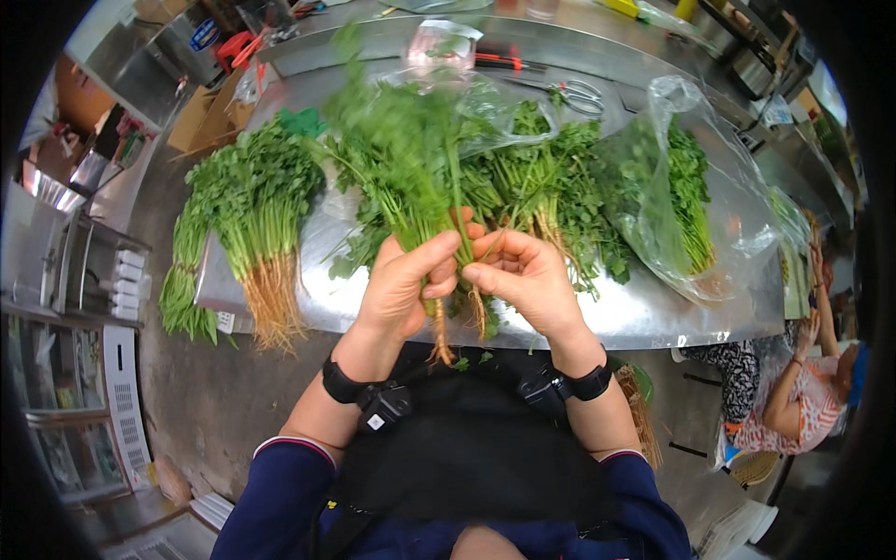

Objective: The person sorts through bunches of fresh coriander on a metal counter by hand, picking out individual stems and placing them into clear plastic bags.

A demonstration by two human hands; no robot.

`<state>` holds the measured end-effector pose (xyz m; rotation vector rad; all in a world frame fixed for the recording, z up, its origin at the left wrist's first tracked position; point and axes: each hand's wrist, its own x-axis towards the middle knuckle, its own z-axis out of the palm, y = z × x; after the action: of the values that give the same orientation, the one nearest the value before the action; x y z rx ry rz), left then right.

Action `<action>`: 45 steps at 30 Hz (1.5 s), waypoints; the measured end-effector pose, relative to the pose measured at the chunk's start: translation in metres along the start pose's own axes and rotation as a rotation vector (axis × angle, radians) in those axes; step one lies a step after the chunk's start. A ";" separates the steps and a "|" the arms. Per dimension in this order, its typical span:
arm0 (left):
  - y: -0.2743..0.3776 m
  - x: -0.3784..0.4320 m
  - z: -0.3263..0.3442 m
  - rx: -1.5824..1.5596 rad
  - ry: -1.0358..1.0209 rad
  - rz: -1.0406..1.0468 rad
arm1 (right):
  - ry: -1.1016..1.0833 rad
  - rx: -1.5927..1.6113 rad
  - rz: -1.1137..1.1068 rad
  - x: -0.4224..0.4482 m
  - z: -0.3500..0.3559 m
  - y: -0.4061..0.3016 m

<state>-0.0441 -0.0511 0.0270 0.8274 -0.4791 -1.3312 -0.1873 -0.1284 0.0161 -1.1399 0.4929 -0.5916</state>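
Note:
My left hand [413,276] is closed around a small bunch of leafy coriander [406,161], its upper leaves blurred. A thick pale root [440,332] hangs below that hand. Beside it, my right hand [521,276] pinches a thin coriander stem between thumb and fingers, with a thinner root [478,315] dangling under it. A neat coriander pile [259,224] lies to the left, its brown roots over the front edge of the steel table [329,301]. More loose coriander [546,161] is heaped behind my right hand.
At right is a clear plastic bag [728,245] with greens. Scissors [581,96] and a red-and-black tool [504,61] lie at the back. Tied green stalks [183,273] lie far left near a cardboard box [210,115]. A person [791,399] sits at the right.

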 end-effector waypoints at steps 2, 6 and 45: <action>-0.003 -0.004 -0.005 -0.007 0.074 0.030 | 0.038 -0.037 -0.031 0.001 0.011 0.012; -0.006 -0.007 -0.018 -0.079 0.168 0.084 | 0.058 0.004 -0.001 0.007 0.010 0.027; -0.011 -0.009 -0.046 0.106 0.169 0.147 | 0.053 -0.333 -0.068 0.009 0.027 0.032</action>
<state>-0.0196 -0.0315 -0.0091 0.9653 -0.4710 -1.0980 -0.1576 -0.1056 -0.0052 -1.4641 0.6162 -0.6141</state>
